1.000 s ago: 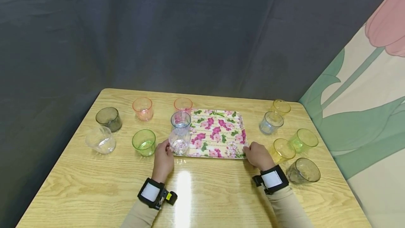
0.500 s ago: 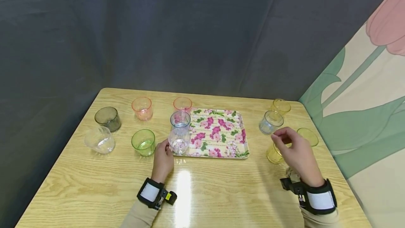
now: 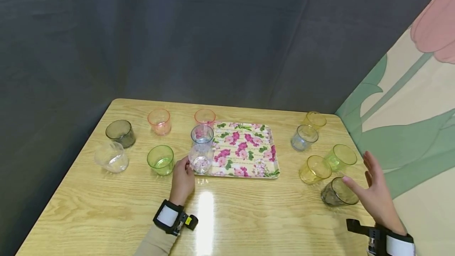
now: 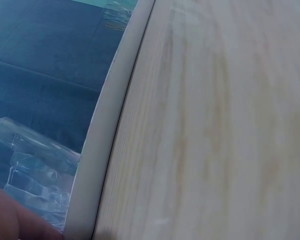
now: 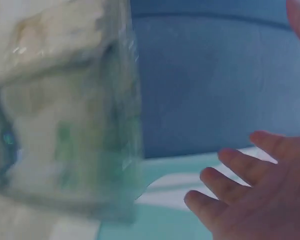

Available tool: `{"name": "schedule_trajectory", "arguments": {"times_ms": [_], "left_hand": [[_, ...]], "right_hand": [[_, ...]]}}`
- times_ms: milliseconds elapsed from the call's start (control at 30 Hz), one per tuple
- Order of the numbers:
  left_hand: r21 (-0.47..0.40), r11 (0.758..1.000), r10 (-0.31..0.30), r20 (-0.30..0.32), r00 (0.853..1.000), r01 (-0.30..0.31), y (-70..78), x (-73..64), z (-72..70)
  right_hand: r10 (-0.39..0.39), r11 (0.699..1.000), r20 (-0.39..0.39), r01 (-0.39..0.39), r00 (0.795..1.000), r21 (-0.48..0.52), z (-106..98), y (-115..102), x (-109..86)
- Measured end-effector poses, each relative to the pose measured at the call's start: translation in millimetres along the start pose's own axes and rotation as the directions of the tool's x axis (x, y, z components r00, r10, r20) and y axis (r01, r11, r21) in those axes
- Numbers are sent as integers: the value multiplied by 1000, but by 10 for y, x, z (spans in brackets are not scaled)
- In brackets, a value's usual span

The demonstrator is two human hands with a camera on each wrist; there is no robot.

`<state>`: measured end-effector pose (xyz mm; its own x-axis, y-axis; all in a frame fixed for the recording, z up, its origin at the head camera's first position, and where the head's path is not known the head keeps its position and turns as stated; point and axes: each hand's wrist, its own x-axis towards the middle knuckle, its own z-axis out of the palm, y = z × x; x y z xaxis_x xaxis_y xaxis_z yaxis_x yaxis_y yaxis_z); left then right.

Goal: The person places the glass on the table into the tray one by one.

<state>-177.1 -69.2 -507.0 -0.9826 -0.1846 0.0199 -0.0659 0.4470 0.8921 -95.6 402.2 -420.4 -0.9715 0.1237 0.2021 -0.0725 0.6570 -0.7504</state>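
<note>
A rectangular, pink-flowered cream tray (image 3: 249, 149) lies central. The left hand (image 3: 183, 181) touches its eight o'clock corner, fingertips partly hidden, their hold impossible to tell. Towards four o'clock, the right hand (image 3: 378, 196), fingers spread, is beside a smoky-grey transparent tumbler (image 3: 337, 193), blurred at the wrist.

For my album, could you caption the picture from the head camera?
Right hand spread beside a smoky cup, left hand at a floral tray, coloured cups to either side.
</note>
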Motion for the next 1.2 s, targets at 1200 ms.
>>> {"name": "schedule_trajectory", "arguments": {"times_ms": [1200], "left_hand": [[-25,998,-50,15,999,51,2,10,-14]], "right_hand": [[79,991,292,-107,953,82,103,647,-267]]}}
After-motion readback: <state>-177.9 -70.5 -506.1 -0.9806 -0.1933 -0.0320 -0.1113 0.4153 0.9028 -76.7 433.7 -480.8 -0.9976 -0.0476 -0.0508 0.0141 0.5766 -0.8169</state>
